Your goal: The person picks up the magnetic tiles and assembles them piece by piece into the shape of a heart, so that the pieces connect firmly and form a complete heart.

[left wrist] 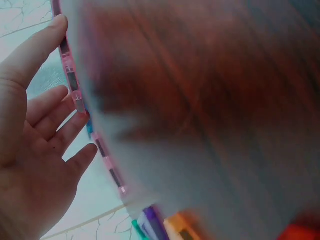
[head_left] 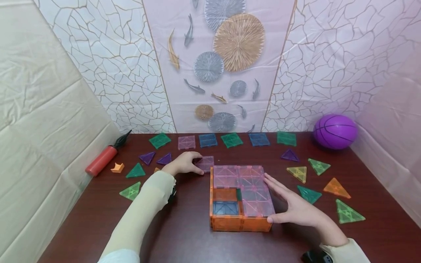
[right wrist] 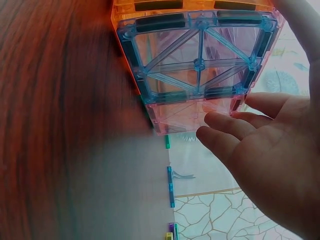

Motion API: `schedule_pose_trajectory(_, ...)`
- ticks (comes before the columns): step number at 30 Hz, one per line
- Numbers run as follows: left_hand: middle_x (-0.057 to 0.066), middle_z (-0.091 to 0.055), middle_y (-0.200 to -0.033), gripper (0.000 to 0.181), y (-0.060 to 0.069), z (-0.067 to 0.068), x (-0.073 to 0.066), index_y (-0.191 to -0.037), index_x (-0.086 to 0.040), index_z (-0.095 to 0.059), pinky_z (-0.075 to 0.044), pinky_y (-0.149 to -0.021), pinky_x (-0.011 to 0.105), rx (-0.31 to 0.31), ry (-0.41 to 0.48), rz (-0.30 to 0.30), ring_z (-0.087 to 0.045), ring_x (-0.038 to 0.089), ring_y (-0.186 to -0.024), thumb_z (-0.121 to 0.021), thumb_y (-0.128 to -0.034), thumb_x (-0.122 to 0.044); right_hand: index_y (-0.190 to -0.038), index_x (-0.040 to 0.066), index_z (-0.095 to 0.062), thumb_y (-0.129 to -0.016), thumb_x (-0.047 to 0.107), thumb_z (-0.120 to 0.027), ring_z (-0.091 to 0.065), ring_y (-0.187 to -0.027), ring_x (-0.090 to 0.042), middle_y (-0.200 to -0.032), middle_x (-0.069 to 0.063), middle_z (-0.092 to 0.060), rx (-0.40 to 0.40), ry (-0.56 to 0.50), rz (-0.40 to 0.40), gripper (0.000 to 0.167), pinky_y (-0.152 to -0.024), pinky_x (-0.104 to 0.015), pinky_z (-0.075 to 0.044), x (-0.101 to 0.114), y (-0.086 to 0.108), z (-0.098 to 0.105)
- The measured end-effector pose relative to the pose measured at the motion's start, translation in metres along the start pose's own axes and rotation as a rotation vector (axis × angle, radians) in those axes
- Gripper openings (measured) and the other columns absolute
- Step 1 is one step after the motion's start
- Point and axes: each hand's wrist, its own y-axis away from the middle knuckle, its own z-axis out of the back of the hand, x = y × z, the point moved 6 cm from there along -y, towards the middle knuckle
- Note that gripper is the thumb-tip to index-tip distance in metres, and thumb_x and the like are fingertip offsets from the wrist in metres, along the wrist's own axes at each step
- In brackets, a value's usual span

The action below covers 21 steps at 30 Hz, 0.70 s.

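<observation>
Pink tile (head_left: 206, 164) lies on the table (head_left: 184, 233) by the box's (head_left: 227, 223) far left corner, pinched by my left hand (head_left: 184, 163); my right hand (head_left: 297, 208), spread, touches the box. Picking-up seems underway; next probably calls for lifting toward the uncovered corner.

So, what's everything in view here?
Tile box: one, mostly orange and pink, centre
Loose square: one, pink, near box
Other squares: six; three green, two blue, one pink; back row
Triangles: ten; purple, green, yellow, orange; left and right
Crown piece: one, orange, left
Half-hidden piece: one, orange, left
Cylinder: one, red, black tip, left
Ball: one, purple, back right
Table: one, dark brown, underneath
Cloth walls: three, pale, back and sides
Devices: two, black, wrists
Sleeves: two, cream, forearms
Left hand: one, at loose square
Right hand: one, at box
</observation>
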Motion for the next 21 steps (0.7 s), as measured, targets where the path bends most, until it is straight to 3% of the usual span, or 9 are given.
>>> schedule_pose_trajectory(5,0.015,-0.052,-0.14,0.075,0.009,0.019,-0.007,-0.136,-0.001,-0.052,-0.037,-0.108,0.046,-0.049,0.023,0.012,-0.046,0.03,-0.13,-0.081,-0.0763,-0.035,-0.154,0.015,-0.023,-0.078,0.025,-0.081,-0.016,-0.133,0.016,-0.161,-0.012,-0.014,0.005,-0.016,0.001,0.096,-0.1,-0.017,-0.035,0.0,0.0,0.0)
schedule_pose_trajectory(12,0.013,-0.049,-0.143,0.079,0.031,0.044,-0.041,-0.139,-0.003,-0.05,-0.034,-0.11,0.047,-0.12,0.037,-0.035,-0.039,0.029,-0.136,-0.08,-0.0762,-0.04,-0.154,0.015,-0.023,-0.079,0.026,-0.08,-0.024,-0.138,0.0,-0.16,-0.014,-0.015,0.003,0.021,0.016,0.095,-0.101,-0.023,-0.04,0.002,-0.001,0.002)
schedule_pose_trajectory(18,0.01,-0.051,-0.142,0.077,0.06,0.04,-0.082,-0.137,-0.007,-0.054,-0.038,-0.106,0.047,-0.123,0.072,-0.13,-0.042,0.027,-0.133,-0.081,-0.0745,-0.042,-0.154,0.015,-0.023,-0.08,0.027,-0.08,-0.028,-0.14,-0.013,-0.16,-0.014,-0.015,0.009,0.019,0.006,0.094,-0.1,-0.021,-0.039,0.002,0.0,0.001)
schedule_pose_trajectory(21,0.009,-0.053,-0.139,0.075,0.074,0.033,-0.101,-0.135,-0.006,-0.056,-0.041,-0.103,0.047,-0.117,0.084,-0.189,-0.045,0.025,-0.129,-0.082,-0.0733,-0.041,-0.154,0.014,-0.023,-0.08,0.027,-0.08,-0.026,-0.14,-0.01,-0.16,-0.014,-0.015,0.007,0.016,0.007,0.094,-0.1,-0.022,-0.039,0.002,0.0,0.001)
